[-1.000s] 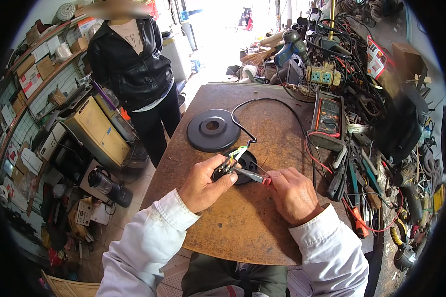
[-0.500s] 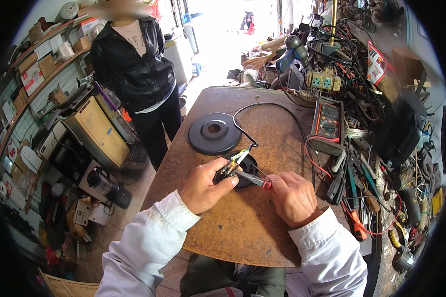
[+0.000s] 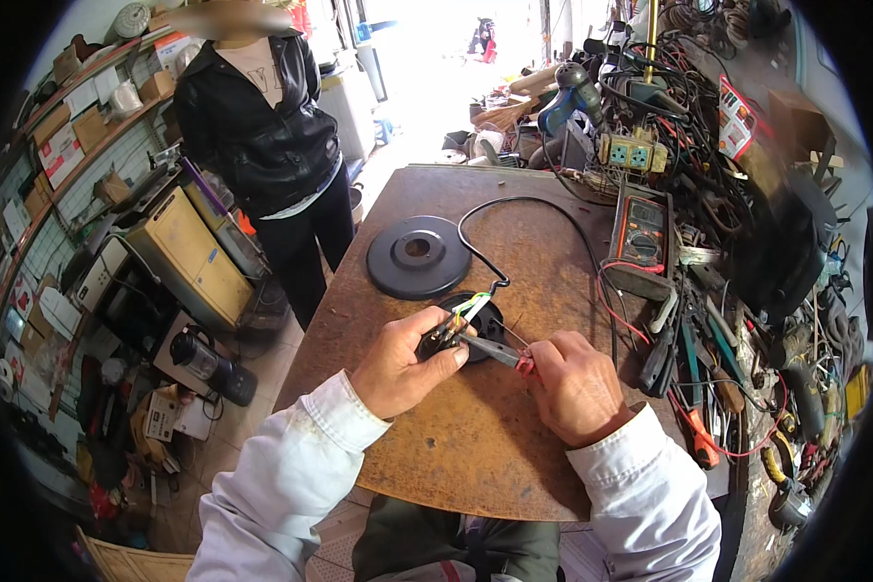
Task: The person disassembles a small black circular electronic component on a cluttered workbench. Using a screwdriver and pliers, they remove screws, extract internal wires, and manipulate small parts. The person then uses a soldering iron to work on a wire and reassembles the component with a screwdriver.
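My left hand (image 3: 396, 367) is closed around a small black electrical part (image 3: 438, 339) between thumb and fingers. Yellow-green and other coloured wires and a white sleeve (image 3: 474, 307) rise from it. In my right hand (image 3: 580, 386) is a pair of long-nosed pliers (image 3: 498, 352) with red handles. Their jaws point left and reach the part by my left thumb; whether they grip a wire is too small to tell. A thin bare wire sticks up beside my right fingers. Behind the pliers lies a round black piece (image 3: 491, 312), partly hidden by my left hand. A black cable (image 3: 543, 201) loops from the wires across the table.
On the wooden table (image 3: 456, 456) a black disc with a centre hole (image 3: 403, 274) lies farther back. A multimeter (image 3: 644, 238) stands at the right, near a heap of pliers, screwdrivers and cables (image 3: 698, 359). Across the table at the left stands a person in a black jacket (image 3: 262, 136).
The black part in my left hand has tilted slightly, and the pliers have shifted a little with it. Both hands stay nearly in place.
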The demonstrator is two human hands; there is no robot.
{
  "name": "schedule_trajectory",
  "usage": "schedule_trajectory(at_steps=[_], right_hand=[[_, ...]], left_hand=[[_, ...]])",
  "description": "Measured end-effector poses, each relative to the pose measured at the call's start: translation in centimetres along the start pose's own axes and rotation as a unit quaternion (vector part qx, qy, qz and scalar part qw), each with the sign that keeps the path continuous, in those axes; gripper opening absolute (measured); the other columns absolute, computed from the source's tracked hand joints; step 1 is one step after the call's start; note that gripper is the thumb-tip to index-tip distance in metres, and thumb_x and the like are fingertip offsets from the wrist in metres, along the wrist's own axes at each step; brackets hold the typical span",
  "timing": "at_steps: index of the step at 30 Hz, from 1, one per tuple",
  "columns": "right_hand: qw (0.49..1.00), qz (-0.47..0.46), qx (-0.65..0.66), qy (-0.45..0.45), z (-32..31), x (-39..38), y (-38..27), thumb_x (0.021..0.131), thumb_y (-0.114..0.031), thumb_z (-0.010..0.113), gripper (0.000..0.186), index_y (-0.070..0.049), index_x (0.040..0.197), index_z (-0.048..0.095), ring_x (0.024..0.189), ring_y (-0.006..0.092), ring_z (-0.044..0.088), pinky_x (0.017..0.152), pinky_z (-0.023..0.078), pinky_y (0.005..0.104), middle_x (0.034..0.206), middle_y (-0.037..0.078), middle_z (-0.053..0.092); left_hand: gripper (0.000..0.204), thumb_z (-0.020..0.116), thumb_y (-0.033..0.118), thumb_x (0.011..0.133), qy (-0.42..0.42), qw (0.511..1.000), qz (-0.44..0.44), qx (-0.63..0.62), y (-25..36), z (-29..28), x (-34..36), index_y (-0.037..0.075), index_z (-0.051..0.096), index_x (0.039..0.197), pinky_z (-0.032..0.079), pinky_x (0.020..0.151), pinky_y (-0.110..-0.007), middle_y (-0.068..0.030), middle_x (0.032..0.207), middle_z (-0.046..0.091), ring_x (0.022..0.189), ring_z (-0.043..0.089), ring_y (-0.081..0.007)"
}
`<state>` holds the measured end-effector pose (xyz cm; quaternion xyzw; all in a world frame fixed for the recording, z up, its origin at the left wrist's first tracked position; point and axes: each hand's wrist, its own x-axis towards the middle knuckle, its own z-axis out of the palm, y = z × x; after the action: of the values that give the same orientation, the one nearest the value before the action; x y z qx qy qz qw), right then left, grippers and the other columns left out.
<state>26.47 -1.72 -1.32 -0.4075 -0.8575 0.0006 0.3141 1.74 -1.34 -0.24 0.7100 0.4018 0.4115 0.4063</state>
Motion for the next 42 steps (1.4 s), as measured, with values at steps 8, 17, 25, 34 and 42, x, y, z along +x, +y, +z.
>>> schedule_trajectory(at_steps=[8, 17, 25, 34, 42], right_hand=[[1.0, -0.003, -0.021, -0.012, 0.5, -0.2, -0.2, 0.084, -0.009, 0.061, 0.009, -0.004, 0.091, 0.06, 0.08, 0.0333, 0.063, 0.065, 0.053, 0.0429, 0.083, 0.013, 0.059], [0.999, 0.002, 0.024, -0.027, 0.6, -0.3, -0.4, 0.083, -0.008, 0.06, 0.012, -0.003, 0.094, 0.058, 0.075, 0.0352, 0.063, 0.063, 0.052, 0.0452, 0.08, 0.014, 0.058], [0.998, 0.007, 0.06, -0.026, 0.8, -0.5, -0.8, 0.076, -0.001, 0.065, 0.023, -0.002, 0.098, 0.058, 0.076, 0.0406, 0.062, 0.063, 0.051, 0.0474, 0.083, 0.017, 0.061], [0.998, -0.005, 0.065, -0.004, 0.8, -0.5, -1.5, 0.076, -0.004, 0.066, 0.019, -0.003, 0.093, 0.059, 0.073, 0.0364, 0.063, 0.062, 0.052, 0.0459, 0.078, 0.015, 0.059], [0.996, 0.006, 0.085, -0.017, 1.1, -0.8, -1.7, 0.07, 0.004, 0.067, 0.033, -0.002, 0.101, 0.056, 0.076, 0.0411, 0.062, 0.063, 0.051, 0.0468, 0.084, 0.018, 0.06]], left_hand=[[0.026, 0.08, 0.017, 0.086, 0.028, 0.999, -0.013, 0.022, 0.7, 0.4, 0.0, 0.001, 0.063, 0.097, 0.047, 0.067, -0.022, 0.0022, 0.084, 0.063, 0.076, 0.054, -0.0025], [0.032, 0.084, 0.021, 0.083, 0.078, 0.993, 0.022, 0.088, 1.1, 0.9, 0.0, 0.003, 0.058, 0.087, 0.045, 0.062, -0.023, 0.0014, 0.078, 0.061, 0.072, 0.05, -0.0028], [0.04, 0.086, 0.027, 0.08, 0.076, 0.989, 0.041, 0.118, 0.8, 0.5, -0.3, 0.001, 0.066, 0.103, 0.054, 0.066, -0.03, -0.0103, 0.087, 0.073, 0.078, 0.069, -0.0112], [0.037, 0.088, 0.026, 0.078, 0.083, 0.985, 0.05, 0.139, 1.2, 0.3, -0.4, 0.001, 0.065, 0.093, 0.052, 0.062, -0.031, -0.0114, 0.08, 0.07, 0.071, 0.068, -0.013], [0.042, 0.09, 0.03, 0.074, 0.105, 0.985, 0.06, 0.12, 0.3, 0.5, -0.6, 0.001, 0.064, 0.088, 0.05, 0.059, -0.031, -0.0105, 0.075, 0.068, 0.066, 0.063, -0.0116]])
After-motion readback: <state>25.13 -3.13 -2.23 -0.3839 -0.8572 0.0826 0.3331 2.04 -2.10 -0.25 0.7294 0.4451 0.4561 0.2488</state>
